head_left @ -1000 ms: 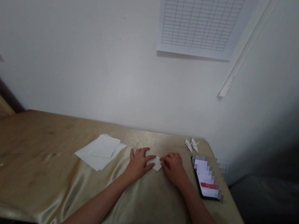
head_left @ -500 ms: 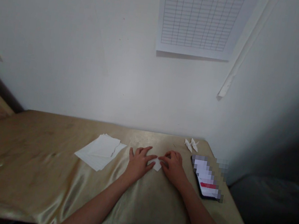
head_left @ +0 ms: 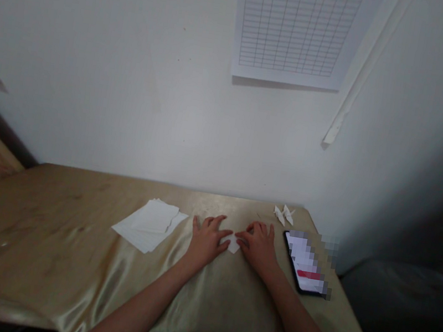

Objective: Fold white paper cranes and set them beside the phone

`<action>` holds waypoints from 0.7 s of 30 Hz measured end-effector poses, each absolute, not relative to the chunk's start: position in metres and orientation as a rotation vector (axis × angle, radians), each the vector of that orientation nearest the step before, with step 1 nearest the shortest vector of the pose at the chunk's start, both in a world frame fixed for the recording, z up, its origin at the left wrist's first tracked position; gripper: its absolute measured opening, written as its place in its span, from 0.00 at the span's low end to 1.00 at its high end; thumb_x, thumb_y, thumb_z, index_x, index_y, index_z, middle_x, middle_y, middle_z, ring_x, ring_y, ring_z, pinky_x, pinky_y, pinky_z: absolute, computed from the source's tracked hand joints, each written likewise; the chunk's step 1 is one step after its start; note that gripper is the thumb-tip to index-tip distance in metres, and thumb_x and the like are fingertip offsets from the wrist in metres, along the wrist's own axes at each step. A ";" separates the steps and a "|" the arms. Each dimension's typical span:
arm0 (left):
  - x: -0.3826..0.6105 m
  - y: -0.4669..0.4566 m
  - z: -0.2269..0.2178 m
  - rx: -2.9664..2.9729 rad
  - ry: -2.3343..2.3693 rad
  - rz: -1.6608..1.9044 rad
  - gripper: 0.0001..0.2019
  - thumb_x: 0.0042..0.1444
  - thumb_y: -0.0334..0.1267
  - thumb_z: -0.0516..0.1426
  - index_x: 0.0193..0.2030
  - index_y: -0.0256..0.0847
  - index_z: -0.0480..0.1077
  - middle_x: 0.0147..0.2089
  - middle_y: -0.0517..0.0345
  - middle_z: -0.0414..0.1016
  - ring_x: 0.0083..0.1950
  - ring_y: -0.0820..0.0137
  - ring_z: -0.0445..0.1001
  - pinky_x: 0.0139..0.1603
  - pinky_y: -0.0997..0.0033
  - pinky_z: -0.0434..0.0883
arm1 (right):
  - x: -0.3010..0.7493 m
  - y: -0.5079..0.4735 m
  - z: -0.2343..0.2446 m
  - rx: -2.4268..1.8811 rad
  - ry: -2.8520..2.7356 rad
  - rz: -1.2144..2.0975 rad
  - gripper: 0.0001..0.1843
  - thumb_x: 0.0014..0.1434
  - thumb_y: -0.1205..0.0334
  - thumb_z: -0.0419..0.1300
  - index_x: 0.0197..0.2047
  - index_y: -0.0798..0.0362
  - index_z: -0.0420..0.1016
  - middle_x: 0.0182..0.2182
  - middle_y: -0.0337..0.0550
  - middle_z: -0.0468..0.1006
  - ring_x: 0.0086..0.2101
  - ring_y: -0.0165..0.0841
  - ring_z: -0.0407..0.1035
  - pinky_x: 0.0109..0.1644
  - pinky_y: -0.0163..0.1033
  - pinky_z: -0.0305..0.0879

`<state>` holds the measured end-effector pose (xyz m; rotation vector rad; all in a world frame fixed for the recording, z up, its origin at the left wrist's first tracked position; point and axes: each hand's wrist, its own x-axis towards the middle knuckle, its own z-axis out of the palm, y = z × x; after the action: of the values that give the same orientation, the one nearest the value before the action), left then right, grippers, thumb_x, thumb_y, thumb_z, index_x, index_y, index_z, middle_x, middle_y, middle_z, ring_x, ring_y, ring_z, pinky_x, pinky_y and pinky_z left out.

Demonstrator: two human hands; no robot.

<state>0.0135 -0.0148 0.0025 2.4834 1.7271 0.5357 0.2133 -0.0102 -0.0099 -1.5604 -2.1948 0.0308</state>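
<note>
A small piece of folded white paper point(head_left: 233, 245) lies on the table between my two hands. My left hand point(head_left: 205, 241) has its thumb and index finger on the paper's left edge, while its other fingers spread out over the cloth. From the other side, my right hand point(head_left: 259, 249) pinches the right edge with thumb and index finger, its remaining fingers raised and partly curled. The fingertips cover the paper's side corners, so its exact folds cannot be made out.
A stack of white paper sheets point(head_left: 147, 227) lies to the left. Two folded paper cranes point(head_left: 283, 215) stand at the back right, behind a phone point(head_left: 304, 263) with a lit, blurred screen. Gold cloth point(head_left: 44, 250) covers the table. A printed chart point(head_left: 293, 31) hangs on the wall.
Both hands stay at the folded paper in nearly the same place. The outer fingers of my right hand have lifted and spread slightly.
</note>
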 end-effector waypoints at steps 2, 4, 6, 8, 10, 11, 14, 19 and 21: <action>0.013 -0.015 0.004 2.496 1.728 0.525 0.15 0.60 0.45 0.63 0.53 0.62 0.78 0.72 0.57 0.64 0.68 0.47 0.61 0.69 0.19 0.37 | 0.213 -0.011 -0.008 -1.571 -2.194 0.026 0.09 0.62 0.56 0.66 0.46 0.36 0.83 0.47 0.48 0.74 0.55 0.48 0.64 0.68 0.74 0.38; 0.012 -0.015 0.005 2.501 1.727 0.522 0.14 0.59 0.46 0.64 0.52 0.62 0.79 0.71 0.57 0.64 0.68 0.47 0.62 0.69 0.19 0.38 | 0.212 -0.012 -0.005 -1.588 -2.202 0.025 0.08 0.62 0.56 0.66 0.45 0.37 0.84 0.46 0.47 0.75 0.55 0.47 0.64 0.68 0.74 0.36; 0.011 -0.016 0.007 2.504 1.724 0.539 0.14 0.58 0.47 0.64 0.51 0.62 0.79 0.71 0.57 0.65 0.68 0.48 0.62 0.69 0.19 0.38 | 0.211 -0.014 -0.001 -1.609 -2.216 0.016 0.07 0.62 0.55 0.66 0.44 0.37 0.84 0.45 0.47 0.75 0.55 0.46 0.64 0.69 0.73 0.35; 0.010 -0.018 0.008 2.515 1.715 0.570 0.12 0.58 0.47 0.65 0.49 0.61 0.80 0.71 0.58 0.65 0.68 0.49 0.63 0.69 0.20 0.37 | 0.211 -0.015 0.002 -1.627 -2.230 0.008 0.08 0.63 0.53 0.65 0.44 0.38 0.84 0.45 0.45 0.75 0.55 0.45 0.63 0.70 0.71 0.34; 0.009 -0.020 0.009 2.534 1.695 0.599 0.10 0.58 0.47 0.65 0.47 0.59 0.81 0.70 0.57 0.67 0.67 0.51 0.64 0.70 0.21 0.37 | 0.210 -0.016 0.004 -1.647 -2.240 0.020 0.08 0.63 0.51 0.65 0.44 0.38 0.84 0.46 0.45 0.75 0.55 0.44 0.63 0.70 0.70 0.32; 0.009 -0.020 0.010 2.540 1.687 0.611 0.08 0.58 0.46 0.65 0.45 0.58 0.82 0.69 0.57 0.67 0.67 0.51 0.65 0.71 0.22 0.37 | 0.210 -0.016 0.005 -1.656 -2.243 0.033 0.08 0.63 0.50 0.65 0.44 0.38 0.84 0.46 0.44 0.75 0.55 0.44 0.64 0.71 0.69 0.32; 0.007 -0.023 0.011 2.529 1.680 0.638 0.04 0.57 0.44 0.66 0.39 0.54 0.82 0.68 0.56 0.69 0.66 0.53 0.66 0.72 0.25 0.37 | 0.210 -0.017 0.006 -1.662 -2.250 0.069 0.10 0.63 0.47 0.65 0.43 0.38 0.84 0.46 0.44 0.75 0.55 0.44 0.64 0.71 0.69 0.31; 0.005 -0.026 0.013 2.473 1.654 0.654 0.05 0.55 0.42 0.67 0.31 0.47 0.80 0.67 0.57 0.70 0.66 0.54 0.67 0.72 0.26 0.37 | 0.210 -0.019 0.007 -1.661 -2.237 0.086 0.11 0.63 0.46 0.64 0.43 0.39 0.84 0.46 0.45 0.75 0.56 0.44 0.63 0.70 0.69 0.29; 0.004 -0.027 0.014 2.450 1.639 0.653 0.05 0.55 0.42 0.67 0.30 0.47 0.80 0.67 0.58 0.70 0.65 0.54 0.68 0.72 0.26 0.37 | 0.210 -0.019 0.007 -1.675 -2.230 0.090 0.12 0.63 0.46 0.64 0.41 0.41 0.84 0.46 0.45 0.75 0.56 0.45 0.63 0.70 0.69 0.29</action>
<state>0.0040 -0.0268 0.0137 2.4500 1.6394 0.6532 0.2097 -0.0190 0.0065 -1.6749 -2.2304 0.0896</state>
